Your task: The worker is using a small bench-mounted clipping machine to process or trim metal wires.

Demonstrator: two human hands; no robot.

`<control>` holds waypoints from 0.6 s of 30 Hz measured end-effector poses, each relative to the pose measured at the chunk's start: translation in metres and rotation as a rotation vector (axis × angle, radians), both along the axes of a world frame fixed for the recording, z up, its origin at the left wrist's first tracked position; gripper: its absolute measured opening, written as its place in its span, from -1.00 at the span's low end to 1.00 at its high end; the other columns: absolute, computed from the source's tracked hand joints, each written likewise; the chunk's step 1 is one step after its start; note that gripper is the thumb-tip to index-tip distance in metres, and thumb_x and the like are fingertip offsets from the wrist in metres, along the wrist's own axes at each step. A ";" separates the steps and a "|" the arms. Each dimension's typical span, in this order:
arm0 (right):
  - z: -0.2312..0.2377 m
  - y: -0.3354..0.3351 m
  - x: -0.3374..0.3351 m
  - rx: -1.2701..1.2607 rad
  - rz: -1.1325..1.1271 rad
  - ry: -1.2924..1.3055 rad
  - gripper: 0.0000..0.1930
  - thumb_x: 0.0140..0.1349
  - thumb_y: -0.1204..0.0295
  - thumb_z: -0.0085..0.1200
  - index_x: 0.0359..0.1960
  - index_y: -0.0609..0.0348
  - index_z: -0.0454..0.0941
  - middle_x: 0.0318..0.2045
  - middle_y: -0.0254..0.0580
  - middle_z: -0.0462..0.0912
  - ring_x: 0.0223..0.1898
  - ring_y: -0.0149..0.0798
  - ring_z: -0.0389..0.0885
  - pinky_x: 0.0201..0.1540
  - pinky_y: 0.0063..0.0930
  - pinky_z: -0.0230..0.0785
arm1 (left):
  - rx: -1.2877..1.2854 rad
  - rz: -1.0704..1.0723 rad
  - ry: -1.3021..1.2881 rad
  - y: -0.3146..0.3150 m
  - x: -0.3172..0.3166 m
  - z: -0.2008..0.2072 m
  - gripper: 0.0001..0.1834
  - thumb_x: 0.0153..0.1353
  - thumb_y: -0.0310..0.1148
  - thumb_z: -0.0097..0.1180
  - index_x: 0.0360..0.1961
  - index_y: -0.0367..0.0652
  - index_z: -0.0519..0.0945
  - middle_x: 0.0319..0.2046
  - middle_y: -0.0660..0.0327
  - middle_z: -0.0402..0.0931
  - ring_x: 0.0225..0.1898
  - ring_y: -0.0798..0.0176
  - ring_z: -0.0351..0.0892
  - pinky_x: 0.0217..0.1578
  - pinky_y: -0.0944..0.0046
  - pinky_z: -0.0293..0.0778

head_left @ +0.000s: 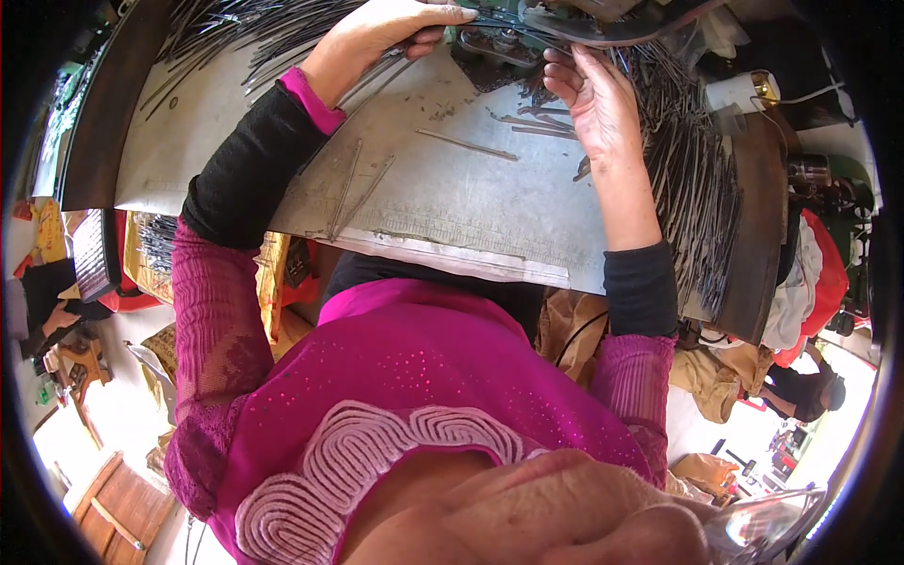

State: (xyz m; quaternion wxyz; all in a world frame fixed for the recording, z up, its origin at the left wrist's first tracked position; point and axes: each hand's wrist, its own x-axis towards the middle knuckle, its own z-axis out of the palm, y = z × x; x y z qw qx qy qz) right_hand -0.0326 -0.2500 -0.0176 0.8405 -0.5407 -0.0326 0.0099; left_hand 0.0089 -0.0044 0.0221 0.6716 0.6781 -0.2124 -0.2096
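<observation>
At the far edge of the metal worktop [414, 188], my left hand [377, 38] is closed, with its thumb stretched along a thin dark strip [518, 26]. My right hand [598, 99] pinches near the strip's other end with thumb and forefinger, its remaining fingers loosely curled. Between the hands stands a green machine [494, 45] with metal fittings, partly cut off by the top of the view. What the fingertips grip is small and partly hidden. A few loose strips [466, 144] lie on the worktop nearer me.
Long dark strips [254, 42] are heaped at the back left, and a thick pile [692, 179] runs along the right side. A white cylinder with a gold end [744, 92] stands at the far right. Other people [805, 386] are at the room's sides.
</observation>
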 end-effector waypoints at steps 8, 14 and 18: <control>-0.006 -0.005 0.001 0.023 -0.003 0.049 -0.77 0.21 0.44 -0.02 -0.17 0.35 0.45 -0.31 0.08 0.59 -0.33 -0.17 0.62 -0.27 -0.41 0.54 | -0.072 0.007 0.005 -0.001 -0.007 0.002 -0.69 0.19 -0.29 0.04 -0.67 -0.11 0.35 -0.75 0.46 0.15 -0.72 0.58 0.08 -0.69 0.49 0.02; 0.001 -0.006 0.002 -0.003 -0.086 -0.039 -0.75 0.18 0.44 0.03 -0.15 0.33 0.43 -0.28 -0.05 0.57 -0.31 -0.17 0.61 -0.23 -0.36 0.55 | -0.095 -0.033 0.017 0.004 -0.007 0.007 -0.72 0.18 -0.28 0.06 -0.63 -0.11 0.36 -0.73 0.48 0.14 -0.70 0.59 0.08 -0.68 0.50 0.01; 0.011 0.003 -0.008 -0.506 -0.178 -0.228 -0.74 0.12 0.43 0.13 -0.18 0.32 0.49 -0.34 -0.19 0.59 -0.30 -0.37 0.57 -0.20 -0.52 0.45 | 0.049 -0.160 -0.142 0.006 -0.002 0.009 -0.69 0.16 -0.24 0.06 -0.64 -0.16 0.41 -0.77 0.44 0.18 -0.72 0.55 0.12 -0.69 0.47 0.04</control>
